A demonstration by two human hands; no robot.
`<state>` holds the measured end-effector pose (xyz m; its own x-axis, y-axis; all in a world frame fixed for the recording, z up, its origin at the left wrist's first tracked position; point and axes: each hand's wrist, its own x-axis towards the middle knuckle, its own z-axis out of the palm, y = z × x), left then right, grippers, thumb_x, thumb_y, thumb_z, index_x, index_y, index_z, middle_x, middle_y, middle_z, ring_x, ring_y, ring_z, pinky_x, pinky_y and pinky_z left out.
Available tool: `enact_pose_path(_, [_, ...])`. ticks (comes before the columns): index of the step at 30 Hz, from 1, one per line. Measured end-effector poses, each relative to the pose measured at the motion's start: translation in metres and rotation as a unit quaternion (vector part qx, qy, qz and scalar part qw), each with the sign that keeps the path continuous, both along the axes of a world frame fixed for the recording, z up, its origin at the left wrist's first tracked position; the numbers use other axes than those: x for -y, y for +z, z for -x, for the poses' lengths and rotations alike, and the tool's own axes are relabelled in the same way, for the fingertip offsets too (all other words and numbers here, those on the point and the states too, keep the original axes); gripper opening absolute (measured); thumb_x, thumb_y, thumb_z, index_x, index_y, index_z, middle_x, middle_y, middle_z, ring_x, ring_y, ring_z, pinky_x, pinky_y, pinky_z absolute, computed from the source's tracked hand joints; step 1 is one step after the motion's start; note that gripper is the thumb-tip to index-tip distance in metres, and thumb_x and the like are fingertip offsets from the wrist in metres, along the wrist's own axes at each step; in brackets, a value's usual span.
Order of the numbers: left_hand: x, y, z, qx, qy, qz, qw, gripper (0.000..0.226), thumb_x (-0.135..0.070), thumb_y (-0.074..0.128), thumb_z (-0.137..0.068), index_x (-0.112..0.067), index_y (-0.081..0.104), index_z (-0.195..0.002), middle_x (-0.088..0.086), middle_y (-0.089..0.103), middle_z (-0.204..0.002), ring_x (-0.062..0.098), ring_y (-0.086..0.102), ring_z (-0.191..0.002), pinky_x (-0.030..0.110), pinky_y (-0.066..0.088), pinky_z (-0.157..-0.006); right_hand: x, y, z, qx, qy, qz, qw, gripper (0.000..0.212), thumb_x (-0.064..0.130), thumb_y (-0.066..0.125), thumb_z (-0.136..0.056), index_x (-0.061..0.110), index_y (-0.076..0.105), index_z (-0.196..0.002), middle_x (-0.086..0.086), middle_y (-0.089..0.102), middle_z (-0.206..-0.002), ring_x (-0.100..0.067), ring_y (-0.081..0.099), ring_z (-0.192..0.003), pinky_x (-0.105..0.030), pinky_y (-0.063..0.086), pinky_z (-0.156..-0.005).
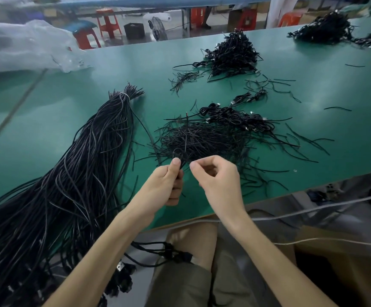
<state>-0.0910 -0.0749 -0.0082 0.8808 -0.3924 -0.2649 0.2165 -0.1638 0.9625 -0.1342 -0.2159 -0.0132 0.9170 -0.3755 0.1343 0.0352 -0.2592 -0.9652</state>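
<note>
**At the tabletop (47, 120) edge: one black strand (180, 161), two hands**

Just above the near edge, the left hand (167, 182) pinches the black strand between thumb and curled fingers. A small loop of it stands up past the thumb tip. Close beside it, the right hand (215, 176) has its fingers curled and its thumb and forefinger tips brought together. Whether they grip the strand's end cannot be told.

Directly beyond both hands lies one heap of short black ties (202, 138), with loose ones strewn out to the right hand's side. Behind that heap sits one cluster of coiled cables (235, 118) with metal plugs. Farther off are two more coiled piles, one straight ahead (231, 54) and one far to the right (326, 27). Left of the left hand runs one thick bundle of long black cables (80, 173), cinched by a single white band (124, 96) near its far end. One more black cable (169, 251) drapes across the lap beneath the forearms.

Everything rests on a green mat surface, glossy under the light. One crumpled clear plastic bag (25, 45) sits far off to the left. On the grey workshop floor past the tabletop stand at least four red plastic stools (108, 23), one round fan (158, 28) and one dark bin (134, 31).

A white label (119, 268) shows on a plug below the left forearm, its print too small to read.
</note>
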Motion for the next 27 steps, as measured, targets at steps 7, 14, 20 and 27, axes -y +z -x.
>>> enact_pose_path(7, [0.002, 0.002, 0.005, 0.020, -0.016, 0.006, 1.000, 0.043, -0.048, 0.032, -0.110, -0.014, 0.042, -0.084, -0.007, 0.020, -0.064, 0.013, 0.016, -0.052, 0.020, 0.023, -0.043, -0.006, -0.009, 0.006, 0.014, -0.002, -0.010, 1.000, 0.010, 0.021, 0.075, -0.091, 0.017, 0.070, -0.083, 0.008, 0.068, -0.070, -0.003, 0.058, -0.062, -0.015, 0.042, -0.061])
enact_pose_path(14, [-0.011, 0.004, -0.001, -0.005, -0.014, 0.039, 0.999, 0.043, -0.046, 0.035, -0.110, -0.019, 0.046, -0.079, -0.006, 0.028, -0.063, 0.010, 0.019, -0.047, 0.019, 0.023, -0.041, 0.002, -0.009, 0.011, -0.005, 0.097, -0.047, 0.994, 0.005, 0.020, 0.073, -0.094, 0.017, 0.069, -0.091, 0.007, 0.068, -0.076, -0.010, 0.062, -0.071, -0.031, 0.053, -0.071])
enact_pose_path(20, [-0.026, 0.014, -0.003, 0.004, -0.084, 0.005, 0.996, 0.043, -0.049, 0.038, -0.107, -0.021, 0.043, -0.075, -0.005, 0.024, -0.065, 0.011, 0.018, -0.049, 0.020, 0.021, -0.043, 0.024, 0.001, 0.000, -0.034, 0.245, -0.161, 0.955, 0.049, 0.032, 0.082, -0.082, 0.034, 0.065, -0.128, 0.007, 0.063, -0.113, -0.009, 0.061, -0.091, -0.030, 0.050, -0.082])
enact_pose_path(27, [-0.031, 0.026, 0.006, -0.015, -0.222, -0.004, 0.975, 0.045, -0.057, 0.045, -0.101, -0.029, 0.047, -0.065, -0.007, 0.026, -0.061, 0.013, 0.018, -0.051, 0.023, 0.019, -0.047, 0.016, 0.005, -0.004, -0.029, 0.363, -0.138, 0.921, 0.046, 0.020, 0.084, -0.083, 0.023, 0.070, -0.126, 0.002, 0.070, -0.126, -0.021, 0.062, -0.126, -0.048, 0.045, -0.112])
